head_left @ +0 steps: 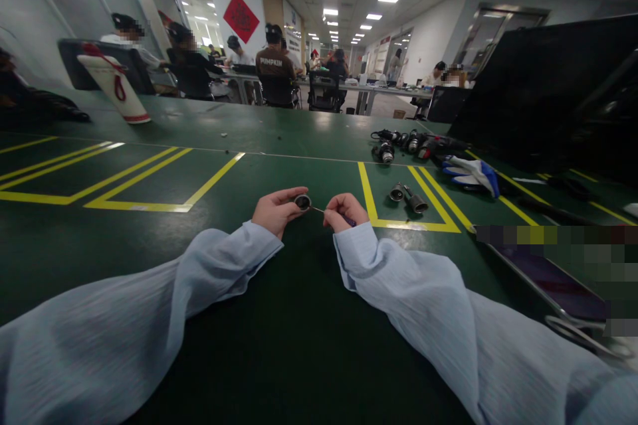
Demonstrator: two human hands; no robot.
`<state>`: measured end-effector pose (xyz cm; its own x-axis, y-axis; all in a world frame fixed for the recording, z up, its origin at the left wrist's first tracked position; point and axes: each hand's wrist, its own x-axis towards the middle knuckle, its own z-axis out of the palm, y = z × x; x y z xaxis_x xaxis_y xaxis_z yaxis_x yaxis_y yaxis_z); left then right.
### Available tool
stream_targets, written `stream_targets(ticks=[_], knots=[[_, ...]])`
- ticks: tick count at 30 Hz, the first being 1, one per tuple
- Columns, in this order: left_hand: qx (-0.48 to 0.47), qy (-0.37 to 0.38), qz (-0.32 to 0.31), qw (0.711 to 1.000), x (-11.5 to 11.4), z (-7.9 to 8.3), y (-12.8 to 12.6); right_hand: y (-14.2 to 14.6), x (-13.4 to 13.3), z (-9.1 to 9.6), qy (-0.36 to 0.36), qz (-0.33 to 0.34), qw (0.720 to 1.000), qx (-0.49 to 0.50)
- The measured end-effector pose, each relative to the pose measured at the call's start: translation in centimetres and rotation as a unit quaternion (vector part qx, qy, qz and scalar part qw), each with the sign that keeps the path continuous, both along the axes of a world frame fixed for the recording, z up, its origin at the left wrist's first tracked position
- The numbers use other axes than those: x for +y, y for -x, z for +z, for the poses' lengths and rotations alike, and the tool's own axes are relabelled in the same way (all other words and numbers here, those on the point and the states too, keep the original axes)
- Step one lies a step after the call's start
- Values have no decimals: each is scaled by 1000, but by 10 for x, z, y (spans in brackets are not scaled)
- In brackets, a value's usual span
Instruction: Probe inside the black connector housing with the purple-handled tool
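My left hand [276,209] pinches a small round dark metal part [302,201] between thumb and fingers, just above the green table [279,146]. My right hand [343,210] is closed around a thin tool with a purple handle [333,214], and its metal tip points into the round part. Both forearms wear light blue sleeves and rest on the table.
Two small metal cylinders [407,196] lie inside a yellow-taped box to the right. Behind them sit a heap of dark parts [399,143] and blue-white gloves [471,172]. A tablet [553,282] lies at right, a white cup [117,86] at far left. People sit at distant desks.
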<state>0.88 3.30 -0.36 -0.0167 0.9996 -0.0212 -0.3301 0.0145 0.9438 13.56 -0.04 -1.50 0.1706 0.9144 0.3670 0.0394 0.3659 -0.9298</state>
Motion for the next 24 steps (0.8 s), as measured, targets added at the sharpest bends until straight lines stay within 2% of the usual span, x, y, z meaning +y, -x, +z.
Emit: stream_targets(ticks=[9,24], knots=[[21,-7,-11,1000,4,-6,3,1,0,-1,5,-6,1000,-22],[-27,6,-24,999,0,3,1,1,-1,-3,-17,36,999,-17]])
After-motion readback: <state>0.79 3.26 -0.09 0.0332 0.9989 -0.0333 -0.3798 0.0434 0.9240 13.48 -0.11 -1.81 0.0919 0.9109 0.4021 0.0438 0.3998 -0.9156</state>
